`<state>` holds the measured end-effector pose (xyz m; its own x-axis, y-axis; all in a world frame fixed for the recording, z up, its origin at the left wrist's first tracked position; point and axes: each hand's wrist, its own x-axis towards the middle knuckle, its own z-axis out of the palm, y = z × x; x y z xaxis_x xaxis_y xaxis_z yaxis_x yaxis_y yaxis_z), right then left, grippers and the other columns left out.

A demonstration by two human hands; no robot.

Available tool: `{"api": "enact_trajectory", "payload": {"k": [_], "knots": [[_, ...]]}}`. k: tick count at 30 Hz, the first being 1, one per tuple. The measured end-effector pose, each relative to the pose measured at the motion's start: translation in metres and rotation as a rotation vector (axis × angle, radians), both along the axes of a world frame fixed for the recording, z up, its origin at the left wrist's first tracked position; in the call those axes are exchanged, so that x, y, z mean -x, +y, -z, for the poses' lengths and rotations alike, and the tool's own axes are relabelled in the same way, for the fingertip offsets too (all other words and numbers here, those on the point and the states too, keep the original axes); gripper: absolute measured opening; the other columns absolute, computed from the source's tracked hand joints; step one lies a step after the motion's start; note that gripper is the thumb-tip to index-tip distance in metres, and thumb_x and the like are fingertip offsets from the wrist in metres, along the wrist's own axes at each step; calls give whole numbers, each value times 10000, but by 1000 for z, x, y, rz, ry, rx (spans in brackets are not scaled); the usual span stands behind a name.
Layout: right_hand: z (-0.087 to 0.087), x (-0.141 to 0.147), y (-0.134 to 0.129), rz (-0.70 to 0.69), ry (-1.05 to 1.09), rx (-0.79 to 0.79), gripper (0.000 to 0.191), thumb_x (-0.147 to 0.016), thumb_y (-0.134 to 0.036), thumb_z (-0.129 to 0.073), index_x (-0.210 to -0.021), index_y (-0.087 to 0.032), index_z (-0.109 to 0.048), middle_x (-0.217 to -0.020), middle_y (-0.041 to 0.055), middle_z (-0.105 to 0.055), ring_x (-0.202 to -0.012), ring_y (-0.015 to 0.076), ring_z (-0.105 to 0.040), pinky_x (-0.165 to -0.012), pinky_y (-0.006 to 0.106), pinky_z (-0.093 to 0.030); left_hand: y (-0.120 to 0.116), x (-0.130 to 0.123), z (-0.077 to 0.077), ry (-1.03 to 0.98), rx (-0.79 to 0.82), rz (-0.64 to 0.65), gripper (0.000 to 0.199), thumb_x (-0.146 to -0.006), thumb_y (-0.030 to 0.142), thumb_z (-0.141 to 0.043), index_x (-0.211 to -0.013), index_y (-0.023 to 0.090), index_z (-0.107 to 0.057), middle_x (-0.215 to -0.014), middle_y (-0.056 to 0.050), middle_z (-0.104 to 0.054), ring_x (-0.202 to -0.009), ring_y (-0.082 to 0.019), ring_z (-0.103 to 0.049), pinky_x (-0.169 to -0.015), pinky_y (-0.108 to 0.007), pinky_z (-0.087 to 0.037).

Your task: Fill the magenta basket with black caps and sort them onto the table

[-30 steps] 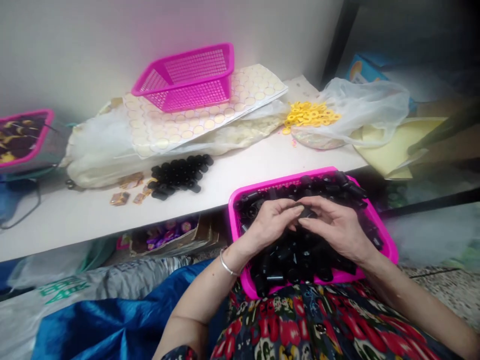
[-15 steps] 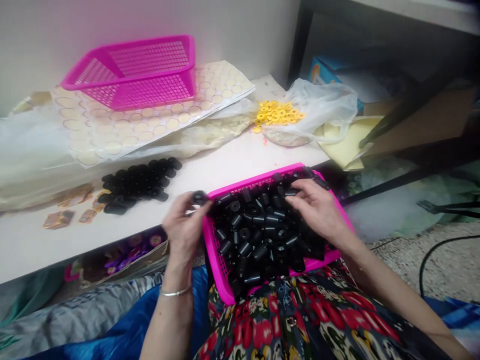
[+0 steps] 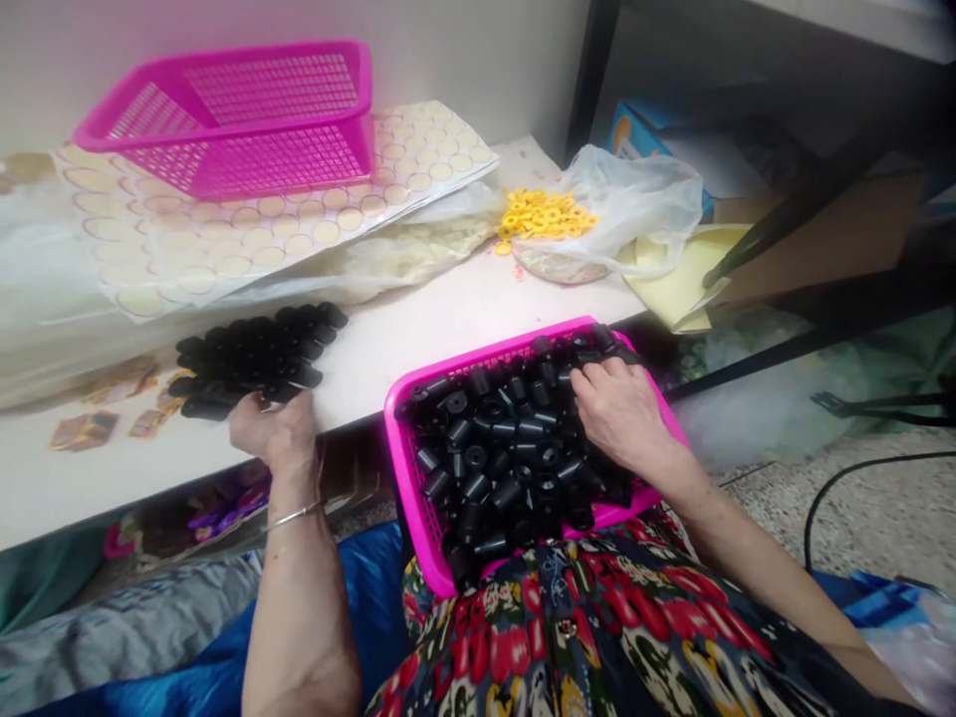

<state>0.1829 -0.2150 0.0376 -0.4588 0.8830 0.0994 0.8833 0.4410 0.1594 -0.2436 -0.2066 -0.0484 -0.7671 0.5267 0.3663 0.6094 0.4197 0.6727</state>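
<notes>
At the near edge of a cluster of black plastic cylinders [image 3: 250, 349] on the white shelf is my left hand [image 3: 276, 430]. Its thumb and fingers are closed on a black cylinder, partly hidden against the cluster. A pink basket [image 3: 414, 498] rests on my lap, filled with loose black cylinders [image 3: 508, 438], some showing a hole in the end. Over the basket's right side, my right hand [image 3: 619, 410] has its fingers curled down among the cylinders. Its fingertips are hidden, so what they pinch does not show.
Another pink basket [image 3: 224, 159] stands on sheets of round stickers [image 3: 254, 234]. Yellow rings [image 3: 549, 214] lie beside a clear plastic bag [image 3: 634, 204]. Small orange packets [image 3: 84, 431] are left of the cluster. A dark metal frame [image 3: 792, 209] crosses the right side.
My left hand has moved left from the basket's edge to the black cluster, carrying a black cylinder. My right hand has stayed over the basket, its fingers now lower among the cylinders.
</notes>
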Motion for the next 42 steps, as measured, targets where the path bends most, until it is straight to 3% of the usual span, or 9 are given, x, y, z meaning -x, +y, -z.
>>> {"api": "enact_trajectory", "payload": {"k": [2,4,7,11,15,23,32,38,42], "knots": [[-3,5,1,29,-47,3,224,-862,-96,-444,-1010,-103,-612,-877,132,-636,-870,301,-527,-672,395,-324,0,-12,-6,84,-54,-166,387,-516,281,-773,-736,192,-467,-769,-6,-488,-818,-240,-485,-777,-395,-423],[-4,7,3,28,-47,13,236,-847,-63,-431,-1001,-92,-608,-882,145,-631,-868,303,-539,-673,396,-337,1,-39,-17,192,-150,-75,388,-541,274,-776,-836,169,-546,-917,-59,-559,-913,-268,-511,-824,-411,-429],[0,0,4,-13,101,59,227,-859,-85,-445,-1016,-96,-608,-945,149,-636,-899,301,-560,-714,407,-395,2,-97,-45,327,-240,414,248,-731,312,-679,-918,167,-604,-963,-81,-615,-879,-241,-547,-807,-397,-445],[11,-15,3,-46,786,168,370,-834,-172,-586,-1200,-127,-553,-1138,128,-624,-1046,262,-572,-892,400,-457,9,-175,-77,475,-98,1290,147,-853,168,-503,-934,192,-623,-919,-58,-653,-838,-201,-546,-829,-366,-435],[16,-24,-2,47,1402,476,375,-741,-187,-712,-1106,-213,-627,-1062,38,-655,-939,190,-623,-840,335,-498,22,-219,-81,697,208,1672,316,-765,51,-464,-1010,157,-634,-991,-96,-631,-907,-235,-517,-818,-369,-418],[20,-24,-7,83,1872,656,373,-642,-123,-798,-981,-232,-687,-922,2,-703,-888,148,-656,-840,285,-503,34,-238,-70,814,357,1611,227,-788,67,-444,-924,119,-618,-1016,-145,-604,-996,-290,-511,-826,-413,-423],[20,-4,-8,114,2027,608,381,-622,-148,-829,-948,-212,-642,-920,4,-708,-879,162,-696,-825,287,-547,33,-224,-70,-18,257,1530,283,-662,140,-693,-939,163,-640,-899,-37,-638,-850,-215,-585,-765,-356,-478],[16,0,-7,268,2072,783,391,-622,-262,-837,-943,-207,-621,-897,5,-690,-863,196,-710,-843,381,-571,34,-226,-67,-82,168,1515,355,-549,212,-838,-849,155,-658,-854,-35,-646,-817,-217,-595,-763,-368,-479],[23,-6,-8,234,1826,566,389,-651,-273,-809,-980,-207,-612,-925,19,-679,-876,186,-673,-848,383,-558,30,-219,-72,-158,197,1489,293,-600,191,-803,-854,161,-662,-828,-17,-648,-782,-193,-594,-727,-341,-484]]}}
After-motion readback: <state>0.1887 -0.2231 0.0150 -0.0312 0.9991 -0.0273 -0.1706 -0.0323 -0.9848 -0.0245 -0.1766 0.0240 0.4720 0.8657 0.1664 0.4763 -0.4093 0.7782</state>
